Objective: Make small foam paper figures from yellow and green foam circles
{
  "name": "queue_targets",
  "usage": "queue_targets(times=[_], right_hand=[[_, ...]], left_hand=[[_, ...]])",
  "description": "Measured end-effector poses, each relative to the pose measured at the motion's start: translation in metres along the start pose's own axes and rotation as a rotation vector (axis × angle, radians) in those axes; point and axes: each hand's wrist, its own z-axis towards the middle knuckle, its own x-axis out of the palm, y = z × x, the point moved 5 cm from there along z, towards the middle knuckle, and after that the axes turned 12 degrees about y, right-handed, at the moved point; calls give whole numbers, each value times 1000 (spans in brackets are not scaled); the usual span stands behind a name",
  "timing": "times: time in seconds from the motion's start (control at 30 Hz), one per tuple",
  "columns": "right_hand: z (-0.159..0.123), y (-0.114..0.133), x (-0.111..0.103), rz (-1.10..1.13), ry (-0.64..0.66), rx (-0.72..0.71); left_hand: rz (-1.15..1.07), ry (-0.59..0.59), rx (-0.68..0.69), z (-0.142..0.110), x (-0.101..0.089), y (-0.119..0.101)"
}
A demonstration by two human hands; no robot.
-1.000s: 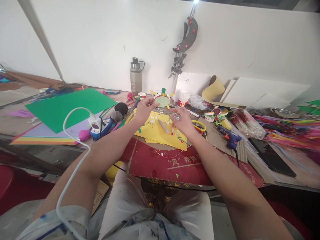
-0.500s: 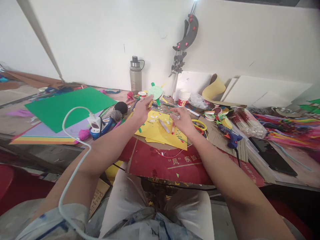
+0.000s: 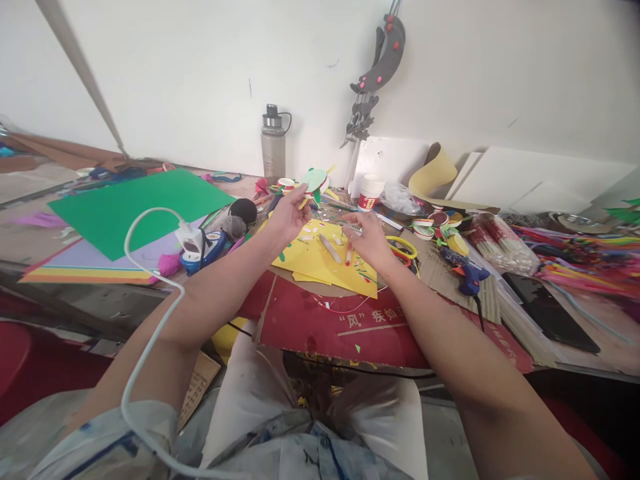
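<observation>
Between the fingers of my left hand (image 3: 293, 217) is a round paper craft (image 3: 314, 179) with a pale green face and green and yellow strips sticking out around it. It is raised above the far part of the table. My right hand (image 3: 367, 233) is closed in a pinch over the yellow paper (image 3: 310, 261); a small shiny thing shows at its fingertips, too small to name. Paper scraps, a pale pointed tool (image 3: 330, 249) and a red-and-white pen-like stick (image 3: 349, 253) lie on the yellow paper below.
A water bottle (image 3: 273, 145) and stacked paper cups (image 3: 371, 192) stand at the back. Right lie yellow-handled scissors (image 3: 404, 247), a blue glue gun (image 3: 470, 277) and a phone (image 3: 550, 312). Left are green paper (image 3: 135, 207) and a white cable (image 3: 150, 340) crossing over my left arm.
The round craft has tilted to a flatter angle and shifted slightly right in my left hand. My right hand stays closed in nearly the same place; the view has shifted a little.
</observation>
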Motion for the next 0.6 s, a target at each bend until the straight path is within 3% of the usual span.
queue_targets(times=[0.37,0.6], right_hand=[[0,0,0,3,-6,11],[-1,-2,1,2,1,38]], left_hand=[[14,26,33,1,-1,0],[-57,9,-15,-2,2,1]])
